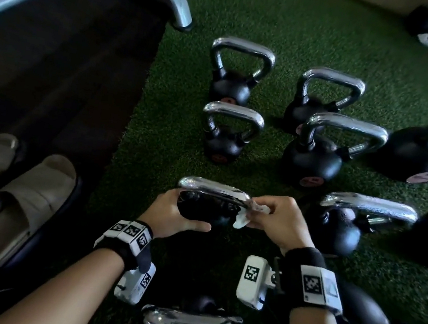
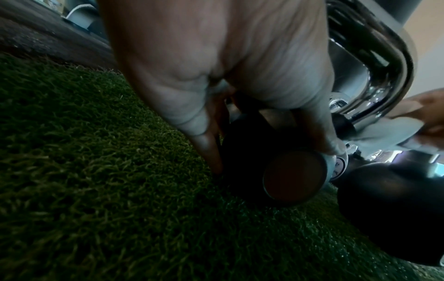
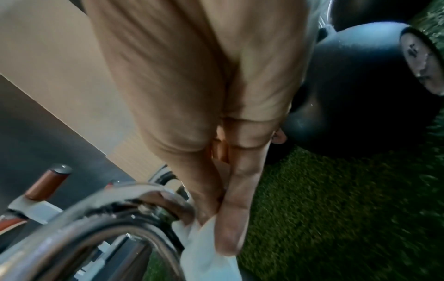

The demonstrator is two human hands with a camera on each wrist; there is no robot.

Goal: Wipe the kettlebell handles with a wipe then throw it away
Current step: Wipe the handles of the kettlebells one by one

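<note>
A black kettlebell with a chrome handle stands on green turf just in front of me. My left hand grips its round body, fingers on the far side and thumb on the near side; the left wrist view shows the body under that hand. My right hand pinches a white wipe against the right end of the handle. In the right wrist view the wipe sits between the fingers and the chrome handle.
Several more chrome-handled kettlebells stand on the turf beyond and to the right, such as one at the back and one close on the right. Another handle lies near my forearms. Pale slippers sit on dark flooring at left.
</note>
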